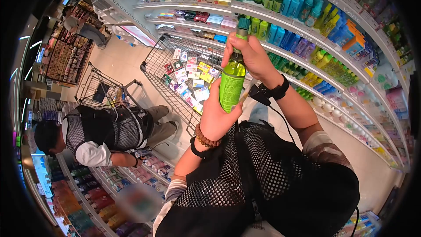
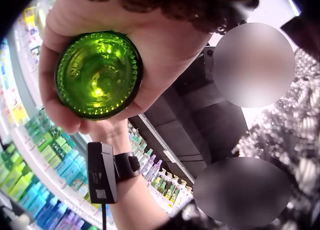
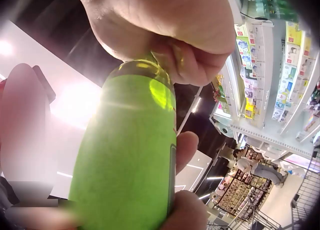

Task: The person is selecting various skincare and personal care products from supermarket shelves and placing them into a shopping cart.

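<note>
A green bottle [image 1: 231, 83] with a lime label and a dark teal cap is held up in front of the shelves. My left hand [image 1: 215, 116], with a bead bracelet on its wrist, grips the lower body. In the left wrist view the bottle's round glass base [image 2: 98, 74] sits in my left hand [image 2: 165, 44]. My right hand [image 1: 250, 52] is curled round the neck just under the cap. In the right wrist view my right hand [image 3: 170, 24] covers the top of the bottle [image 3: 125, 160], and the left hand's fingers [image 3: 187, 150] wrap its side.
A wire shopping cart [image 1: 160, 68] holding several small boxes stands just beyond the bottle. Shelves of bottles [image 1: 307, 39] run along the right. Another person [image 1: 105, 136] crouches at the lower-left shelves beside a second cart [image 1: 98, 90]. A further person [image 1: 83, 26] stands far off.
</note>
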